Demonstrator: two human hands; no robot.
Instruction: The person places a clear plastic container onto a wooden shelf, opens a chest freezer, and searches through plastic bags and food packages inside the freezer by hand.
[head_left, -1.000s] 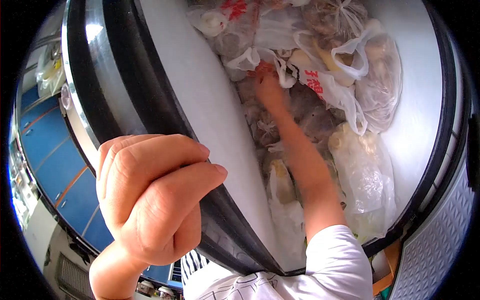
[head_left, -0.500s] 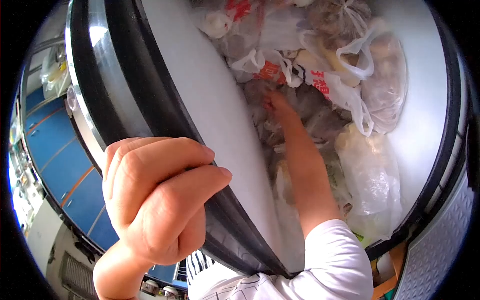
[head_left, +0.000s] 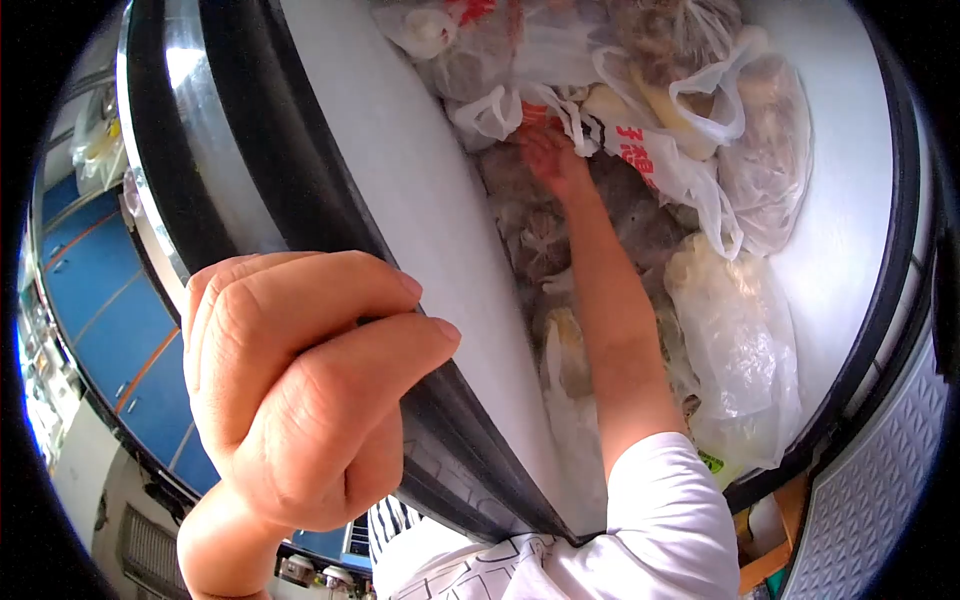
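My left hand (head_left: pixel 300 385) is closed around the black-trimmed edge (head_left: pixel 440 405) of a chest freezer, with the thumb and bent fingers toward the white inner wall. My right hand (head_left: pixel 552 160) reaches deep into the freezer. Its fingers are stretched out against a white plastic bag with red print (head_left: pixel 538 115), and the bag partly covers the fingertips. Below that hand lie greyish bagged items (head_left: pixel 540 230). To its right is another white bag with red characters (head_left: pixel 640 155), its handles loose.
A clear bag of pale food (head_left: pixel 740 340) lies at the near right inside the freezer. A knotted bag (head_left: pixel 690 40) and a tall bag (head_left: pixel 770 160) lean along the far right. Blue cabinets (head_left: pixel 95 290) stand outside at left, and a textured panel (head_left: pixel 870 480) at right.
My right hand has moved farther in, from the greyish bags up to the red-printed bag, and its fingers have straightened. My left hand stays on the edge.
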